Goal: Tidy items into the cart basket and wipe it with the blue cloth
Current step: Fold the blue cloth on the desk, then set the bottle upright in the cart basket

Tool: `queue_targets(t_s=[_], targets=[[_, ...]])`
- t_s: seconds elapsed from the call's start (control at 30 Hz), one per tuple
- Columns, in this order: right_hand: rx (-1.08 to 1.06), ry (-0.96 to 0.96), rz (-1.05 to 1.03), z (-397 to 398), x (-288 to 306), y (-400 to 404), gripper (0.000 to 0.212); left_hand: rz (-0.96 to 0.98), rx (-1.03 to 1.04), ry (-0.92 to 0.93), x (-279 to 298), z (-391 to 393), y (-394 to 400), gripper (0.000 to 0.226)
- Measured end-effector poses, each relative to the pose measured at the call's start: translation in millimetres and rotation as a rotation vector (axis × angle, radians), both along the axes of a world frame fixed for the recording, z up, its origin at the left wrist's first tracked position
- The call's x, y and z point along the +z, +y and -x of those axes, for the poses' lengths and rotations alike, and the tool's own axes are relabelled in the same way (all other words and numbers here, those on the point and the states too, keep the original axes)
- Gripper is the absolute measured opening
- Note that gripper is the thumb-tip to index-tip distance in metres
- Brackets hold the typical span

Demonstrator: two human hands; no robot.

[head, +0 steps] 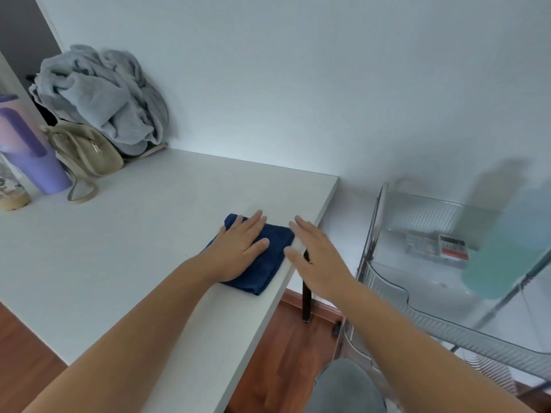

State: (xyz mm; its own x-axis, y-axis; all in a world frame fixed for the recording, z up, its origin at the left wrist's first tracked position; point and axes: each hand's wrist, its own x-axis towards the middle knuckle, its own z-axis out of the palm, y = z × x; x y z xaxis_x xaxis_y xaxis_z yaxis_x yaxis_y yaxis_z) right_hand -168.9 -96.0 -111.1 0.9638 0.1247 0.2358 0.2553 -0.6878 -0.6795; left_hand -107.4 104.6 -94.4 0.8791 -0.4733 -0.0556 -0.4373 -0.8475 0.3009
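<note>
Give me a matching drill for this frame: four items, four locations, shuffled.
Items:
1. blue cloth
2. purple tumbler
3. small box
4. beige bag

Locations:
A. inside the clear cart basket
B. under the left hand, near the desk edge
C. far left edge of the desk
D. below the grey pile of fabric, at the wall

Pairs: 1-B, 2-C, 3-A, 4-D

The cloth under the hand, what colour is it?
Dark navy blue. The cloth shows best in the head view, under the left hand.
</note>
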Motion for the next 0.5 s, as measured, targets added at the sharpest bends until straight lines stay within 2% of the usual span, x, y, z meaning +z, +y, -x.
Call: queue_targets(t_s=[0.07, 0.17, 0.33, 0.5], targets=[[-0.107, -0.109, -0.132, 10.6, 12.2, -23.9, 0.049, 0.179, -0.027, -0.021, 14.8, 1.8, -11.5, 0.061], [-0.267, -0.241, -0.222, 20.8, 34.7, -67.0, 0.044, 0.372, -0.121, -0.042, 41.0, 4.4, -47.5, 0.064], [-0.515, -0.370, -0.277, 39.4, 61.0, -146.9, 0.043, 0.507, -0.335, -0.052, 73.1, 15.0, -140.6, 0.058], [-0.716, -0.447, -0.328, 65.8, 75.2, -223.2, 0.043, 0.518, -0.481, -0.060, 80.4, 36.6, -232.3, 0.059]])
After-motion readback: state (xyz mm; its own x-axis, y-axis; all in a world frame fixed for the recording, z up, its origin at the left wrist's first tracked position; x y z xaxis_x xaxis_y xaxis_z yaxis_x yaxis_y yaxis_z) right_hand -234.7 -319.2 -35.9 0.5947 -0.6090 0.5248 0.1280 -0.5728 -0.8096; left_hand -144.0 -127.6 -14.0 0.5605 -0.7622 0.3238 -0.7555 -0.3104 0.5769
